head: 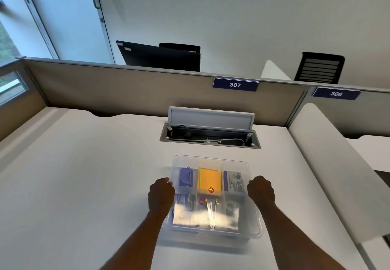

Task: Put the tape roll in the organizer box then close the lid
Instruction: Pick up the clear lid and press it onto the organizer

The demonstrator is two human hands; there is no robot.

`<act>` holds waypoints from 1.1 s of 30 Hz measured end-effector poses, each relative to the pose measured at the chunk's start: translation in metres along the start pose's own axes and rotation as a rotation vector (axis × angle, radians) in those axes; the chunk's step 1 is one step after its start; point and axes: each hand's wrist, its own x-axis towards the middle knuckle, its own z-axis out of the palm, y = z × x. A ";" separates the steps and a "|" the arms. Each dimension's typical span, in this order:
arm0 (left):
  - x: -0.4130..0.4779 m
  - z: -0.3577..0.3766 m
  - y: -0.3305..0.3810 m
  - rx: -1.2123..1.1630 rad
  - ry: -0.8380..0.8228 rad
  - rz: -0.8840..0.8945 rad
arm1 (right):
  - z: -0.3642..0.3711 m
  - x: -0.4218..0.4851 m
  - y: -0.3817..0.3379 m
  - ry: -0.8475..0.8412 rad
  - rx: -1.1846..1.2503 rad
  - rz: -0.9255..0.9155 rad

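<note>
Hands, left hand [161,193] and right hand [261,190], fingers curled on opposite short edges of clear lid [211,162] above organizer box [256,230], lower centre; tape roll [231,206] inside.

Clear organizer box [213,162] on white desk [84,174], lid on. Left hand [161,196] and right hand [261,191] curled at its 2 sides. Tape roll [231,206] inside, near-right compartment.

White surface [84,174], beige partition [126,88] with signs 307 [235,84] and 306 [336,93], black chairs [319,67] behind, window [12,84] left.
</note>
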 end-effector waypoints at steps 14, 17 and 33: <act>-0.001 0.009 -0.013 -0.084 0.043 0.041 | 0.005 0.010 0.010 -0.038 0.155 0.001; 0.000 0.010 -0.013 -0.076 0.028 0.046 | 0.006 0.015 0.012 -0.054 0.147 0.000; 0.065 0.006 0.029 -0.066 0.036 -0.036 | -0.001 0.044 -0.017 0.024 0.251 -0.199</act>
